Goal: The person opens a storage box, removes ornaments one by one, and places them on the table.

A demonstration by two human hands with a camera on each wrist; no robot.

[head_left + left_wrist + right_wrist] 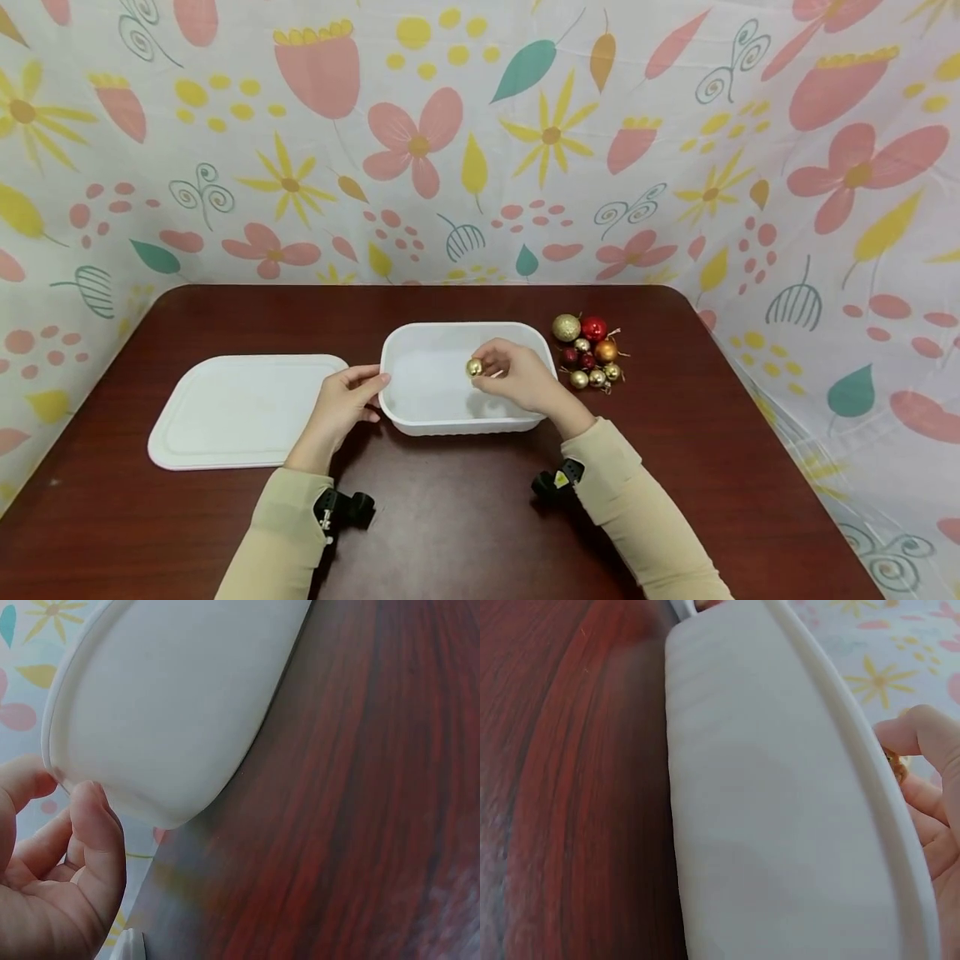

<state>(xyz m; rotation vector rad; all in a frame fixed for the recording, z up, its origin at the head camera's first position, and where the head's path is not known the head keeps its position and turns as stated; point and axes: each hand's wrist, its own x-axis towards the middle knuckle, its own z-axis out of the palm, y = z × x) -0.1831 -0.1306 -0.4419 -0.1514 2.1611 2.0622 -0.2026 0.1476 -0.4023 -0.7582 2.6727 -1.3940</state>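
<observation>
A white rectangular container (465, 427) stands on the table, its inside bare where it shows. My left hand (341, 407) pinches its left rim between thumb and fingers, as the left wrist view also shows at the container's edge (165, 705). Over the inside of the container, my right hand (517, 379) holds a small shiny gold ball ornament (474, 367) between thumb and fingertips. In the right wrist view, the container's side wall (780, 795) hides part of that hand; only a bit of the gold ornament (896, 766) shows behind the rim.
A cluster of ball ornaments (594, 328) in red, gold and orange lies just right of the container. To the left, a flat white lid (240, 408) rests on the dark red wooden table (450, 525). Behind hangs a flower-patterned cloth (450, 208).
</observation>
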